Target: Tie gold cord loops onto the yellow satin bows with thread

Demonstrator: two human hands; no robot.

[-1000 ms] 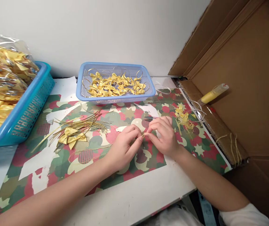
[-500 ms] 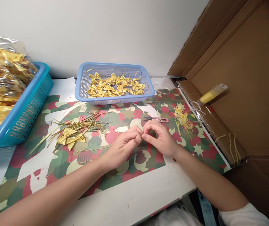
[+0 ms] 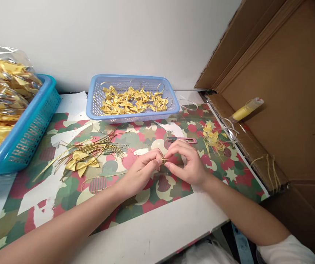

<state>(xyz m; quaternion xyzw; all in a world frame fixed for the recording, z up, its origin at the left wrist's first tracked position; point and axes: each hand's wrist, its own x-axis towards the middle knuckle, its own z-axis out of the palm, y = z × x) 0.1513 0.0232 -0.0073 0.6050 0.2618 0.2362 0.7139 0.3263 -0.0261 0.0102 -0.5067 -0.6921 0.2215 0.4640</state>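
Note:
My left hand (image 3: 142, 172) is closed, its thumb and forefinger pinching a thin gold cord (image 3: 164, 160). Short ends of that cord stick out to the right of the pinch. Facing them, my right hand (image 3: 186, 163) has its thumb and forefinger curved and slightly apart, the tips close to the cord ends. The rest of the cord runs out of sight behind my left hand. Left of my hands lies a bundle of gold cords (image 3: 102, 145), with gold ribbon bows (image 3: 82, 163) at its near side. Pink-handled thread snips (image 3: 190, 140) lie just beyond my right hand.
A blue basket (image 3: 132, 118) with gold bows and cord loops stands at the back. Another blue basket (image 3: 33, 135), heaped with bagged bows, is at the left. Yellow scraps (image 3: 214, 137) lie at the right, beside a cardboard wall (image 3: 284, 91) holding a yellow-filled tube (image 3: 247, 110).
My right thumb and forefinger have parted from the pinch and drawn slightly away from my left fingertips. The gold cord ends now show between the hands. The view has shifted slightly.

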